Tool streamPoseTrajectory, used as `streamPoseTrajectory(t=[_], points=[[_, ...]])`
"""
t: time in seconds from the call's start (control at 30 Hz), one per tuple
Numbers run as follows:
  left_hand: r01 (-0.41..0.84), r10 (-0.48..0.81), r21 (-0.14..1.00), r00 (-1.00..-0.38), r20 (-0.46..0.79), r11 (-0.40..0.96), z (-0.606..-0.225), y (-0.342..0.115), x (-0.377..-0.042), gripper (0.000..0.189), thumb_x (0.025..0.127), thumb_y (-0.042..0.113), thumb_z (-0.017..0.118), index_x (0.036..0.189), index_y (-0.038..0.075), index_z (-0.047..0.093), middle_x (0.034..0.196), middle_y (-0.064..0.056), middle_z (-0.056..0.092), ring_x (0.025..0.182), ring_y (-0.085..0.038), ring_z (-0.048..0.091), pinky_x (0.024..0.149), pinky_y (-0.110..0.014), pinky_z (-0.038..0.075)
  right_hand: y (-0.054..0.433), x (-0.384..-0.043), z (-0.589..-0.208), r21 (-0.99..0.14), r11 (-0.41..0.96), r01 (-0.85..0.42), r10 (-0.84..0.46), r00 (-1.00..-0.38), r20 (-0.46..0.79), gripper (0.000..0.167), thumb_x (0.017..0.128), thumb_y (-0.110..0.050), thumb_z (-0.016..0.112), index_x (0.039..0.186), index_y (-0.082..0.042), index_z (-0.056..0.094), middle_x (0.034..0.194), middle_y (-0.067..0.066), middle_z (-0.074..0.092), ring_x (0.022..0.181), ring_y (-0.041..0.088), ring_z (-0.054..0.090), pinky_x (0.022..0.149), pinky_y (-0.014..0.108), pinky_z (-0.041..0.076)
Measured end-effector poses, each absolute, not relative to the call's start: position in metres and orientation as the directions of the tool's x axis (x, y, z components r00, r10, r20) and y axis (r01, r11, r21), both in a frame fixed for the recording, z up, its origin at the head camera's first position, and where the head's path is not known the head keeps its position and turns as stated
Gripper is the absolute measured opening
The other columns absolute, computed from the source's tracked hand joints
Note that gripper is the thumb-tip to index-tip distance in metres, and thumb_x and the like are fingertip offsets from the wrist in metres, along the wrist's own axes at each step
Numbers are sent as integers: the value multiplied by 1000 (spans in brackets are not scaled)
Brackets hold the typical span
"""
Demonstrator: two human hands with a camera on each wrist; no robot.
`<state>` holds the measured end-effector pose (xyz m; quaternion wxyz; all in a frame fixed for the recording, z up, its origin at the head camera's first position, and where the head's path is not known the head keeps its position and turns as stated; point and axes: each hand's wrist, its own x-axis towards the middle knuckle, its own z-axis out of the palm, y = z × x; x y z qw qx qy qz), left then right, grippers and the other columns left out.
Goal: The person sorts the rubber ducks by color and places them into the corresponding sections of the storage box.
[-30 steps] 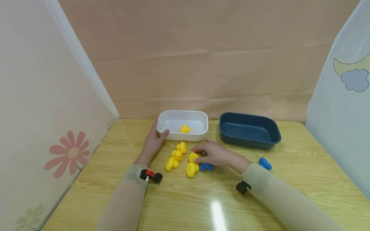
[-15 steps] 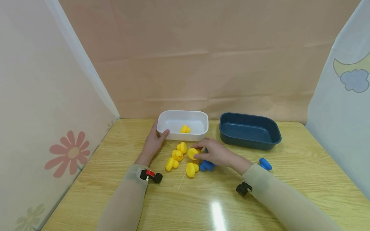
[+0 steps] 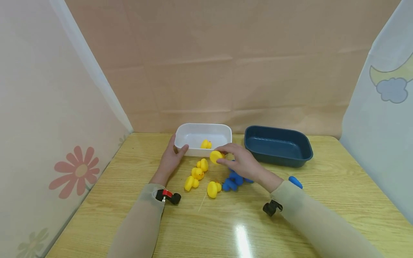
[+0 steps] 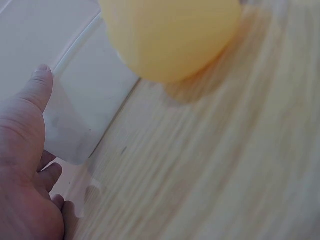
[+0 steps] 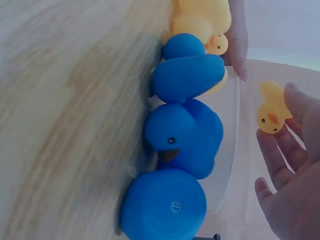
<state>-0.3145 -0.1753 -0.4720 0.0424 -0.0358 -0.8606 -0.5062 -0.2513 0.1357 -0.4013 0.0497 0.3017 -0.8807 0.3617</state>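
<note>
Head view is showing your right hand [image 3: 243,163] pinching a yellow duck [image 3: 215,157] between thumb and fingers, tilted, beside the near wall of the white box [image 3: 200,152]. Whether it is clearing the rim, you cannot tell. Your left hand [image 3: 171,159] is gripping the box's left end, probably keeping it from sliding. Loose yellow ducks [image 3: 197,173] are lying near the box; blue ducks [image 3: 237,178] are crowding below your right hand. Only a narrow gap is separating box and dark blue tub [image 3: 277,158]; wider room is lying along the table's [image 3: 206,229] near side.
</note>
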Motion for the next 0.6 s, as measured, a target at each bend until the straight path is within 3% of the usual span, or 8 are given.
streamPoseTrajectory(t=[0.27, 0.6], points=[[73, 0, 865, -997, 83, 497, -471, -174, -315, 94, 111, 53, 64, 180, 21, 9, 182, -14, 22, 164, -40, 28, 131, -61, 27, 139, -258, -389, -591, 573, -567, -442, -822, 360, 39, 105, -24, 80, 142, -14, 74, 127, -2, 75, 112, 26, 68, 101, 55, 55], [75, 5, 862, -996, 84, 501, -472, -176, -316, 96, 109, 57, 65, 180, 21, 10, 182, -14, 23, 165, -40, 27, 132, -60, 25, 139, -271, -373, -628, 592, -505, -384, -862, 331, 40, 108, -28, 77, 145, -13, 73, 125, 2, 75, 114, 25, 66, 101, 52, 54]])
